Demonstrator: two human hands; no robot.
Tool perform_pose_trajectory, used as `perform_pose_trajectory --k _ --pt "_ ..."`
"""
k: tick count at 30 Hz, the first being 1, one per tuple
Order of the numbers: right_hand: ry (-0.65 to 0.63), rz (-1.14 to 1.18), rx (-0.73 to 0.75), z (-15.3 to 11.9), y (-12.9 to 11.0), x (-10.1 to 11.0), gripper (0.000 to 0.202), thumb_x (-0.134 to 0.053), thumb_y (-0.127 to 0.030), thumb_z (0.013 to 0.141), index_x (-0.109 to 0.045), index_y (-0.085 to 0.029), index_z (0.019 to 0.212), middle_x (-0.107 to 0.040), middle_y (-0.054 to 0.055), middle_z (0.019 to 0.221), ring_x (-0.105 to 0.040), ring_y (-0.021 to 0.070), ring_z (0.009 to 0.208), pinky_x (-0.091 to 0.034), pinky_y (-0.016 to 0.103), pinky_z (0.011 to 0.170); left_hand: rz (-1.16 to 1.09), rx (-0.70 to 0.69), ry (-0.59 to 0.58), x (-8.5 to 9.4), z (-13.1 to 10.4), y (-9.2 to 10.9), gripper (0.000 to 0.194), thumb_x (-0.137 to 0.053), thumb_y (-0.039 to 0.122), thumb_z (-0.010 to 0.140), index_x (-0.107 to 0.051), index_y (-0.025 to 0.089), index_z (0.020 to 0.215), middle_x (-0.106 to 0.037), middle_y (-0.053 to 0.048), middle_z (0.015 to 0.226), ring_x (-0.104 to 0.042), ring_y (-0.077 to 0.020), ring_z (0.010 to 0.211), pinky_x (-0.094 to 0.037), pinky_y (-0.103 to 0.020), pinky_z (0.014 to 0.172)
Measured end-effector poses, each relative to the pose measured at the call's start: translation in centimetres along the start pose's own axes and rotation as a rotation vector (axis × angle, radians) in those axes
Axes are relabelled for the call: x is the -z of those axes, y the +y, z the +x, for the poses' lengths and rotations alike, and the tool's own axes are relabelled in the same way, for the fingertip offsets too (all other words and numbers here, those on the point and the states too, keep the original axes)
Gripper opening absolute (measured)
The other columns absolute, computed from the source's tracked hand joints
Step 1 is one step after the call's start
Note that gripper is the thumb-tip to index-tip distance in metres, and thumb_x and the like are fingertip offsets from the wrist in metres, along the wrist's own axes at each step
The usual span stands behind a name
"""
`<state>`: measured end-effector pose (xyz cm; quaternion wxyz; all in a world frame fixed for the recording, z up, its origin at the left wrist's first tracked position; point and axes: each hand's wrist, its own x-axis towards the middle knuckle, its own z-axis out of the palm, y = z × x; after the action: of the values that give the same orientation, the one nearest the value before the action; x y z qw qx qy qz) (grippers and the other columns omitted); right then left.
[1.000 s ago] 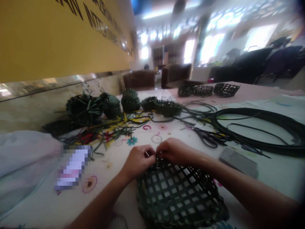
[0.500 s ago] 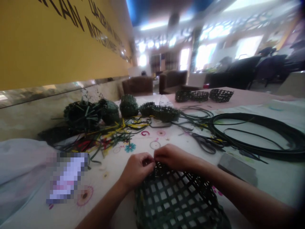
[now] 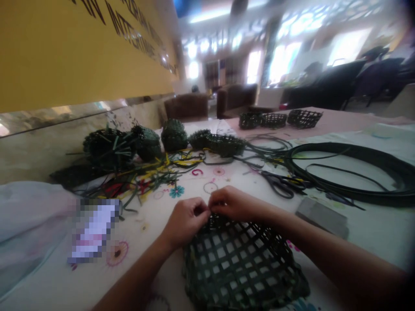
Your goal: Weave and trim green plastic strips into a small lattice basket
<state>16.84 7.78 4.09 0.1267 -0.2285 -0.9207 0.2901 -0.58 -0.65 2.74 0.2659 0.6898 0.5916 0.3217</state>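
Note:
A dark green basket (image 3: 240,263) of open lattice weave lies at the bottom centre, close to the camera. At its far edge my left hand (image 3: 188,218) pinches the rim with thumb and fingers together. My right hand (image 3: 231,205) is closed on the same edge, its fingertips almost touching those of the left. The bit of strip between the fingertips is too small to make out. My right forearm passes over the basket's right side.
Black scissors (image 3: 280,183) and a grey block (image 3: 322,217) lie right of my hands, near a large coil of dark strip (image 3: 350,196). Several woven baskets (image 3: 175,136) and loose strip cuttings line the back left. A white plastic bag (image 3: 29,229) is at left.
The view has tipped slightly down, so the background sits higher in the frame. Both hands stay at the basket's far edge, with little visible movement against it.

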Motion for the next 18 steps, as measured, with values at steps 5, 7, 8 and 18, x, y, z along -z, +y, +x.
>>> perform_pose_trajectory --k 5,7,8,18 --pt "-0.016 -0.043 0.045 0.13 -0.01 -0.23 0.017 -0.054 -0.004 0.079 -0.067 -0.013 0.075 -0.066 0.002 0.072 -0.053 0.0121 0.065 -0.034 0.022 0.061 0.005 -0.024 -0.009 -0.02 -0.03 0.04 0.014 -0.058 0.024 0.08 -0.063 0.016 0.07 -0.063 0.0 0.067 -0.055 -0.0132 0.066 -0.038 -0.023 0.063" --pt "-0.008 -0.064 0.037 0.08 -0.06 -0.26 0.016 -0.054 -0.004 0.079 -0.067 -0.013 0.074 -0.065 0.002 0.071 -0.052 0.0119 0.064 -0.033 0.022 0.061 0.015 -0.028 -0.009 -0.01 0.01 0.04 0.013 -0.057 0.023 0.08 -0.064 0.017 0.071 -0.063 0.001 0.066 -0.055 -0.0129 0.065 -0.037 -0.023 0.062" --pt "-0.005 -0.07 0.029 0.03 -0.06 -0.26 0.015 -0.055 -0.004 0.078 -0.066 -0.013 0.073 -0.065 0.001 0.07 -0.051 0.0117 0.063 -0.032 0.022 0.06 0.02 -0.026 -0.01 0.0 0.03 0.04 0.013 -0.057 0.023 0.08 -0.064 0.017 0.071 -0.063 0.001 0.066 -0.055 -0.0128 0.065 -0.037 -0.023 0.062" --pt "-0.004 0.016 -0.017 0.07 0.62 -0.49 0.015 -0.054 -0.005 0.074 -0.065 -0.013 0.067 -0.055 -0.003 0.059 -0.045 0.0095 0.057 -0.029 0.021 0.053 -0.028 0.03 -0.007 0.07 0.03 -0.12 0.014 -0.059 0.025 0.079 -0.065 0.016 0.071 -0.064 0.0 0.068 -0.055 -0.0126 0.065 -0.038 -0.023 0.062"
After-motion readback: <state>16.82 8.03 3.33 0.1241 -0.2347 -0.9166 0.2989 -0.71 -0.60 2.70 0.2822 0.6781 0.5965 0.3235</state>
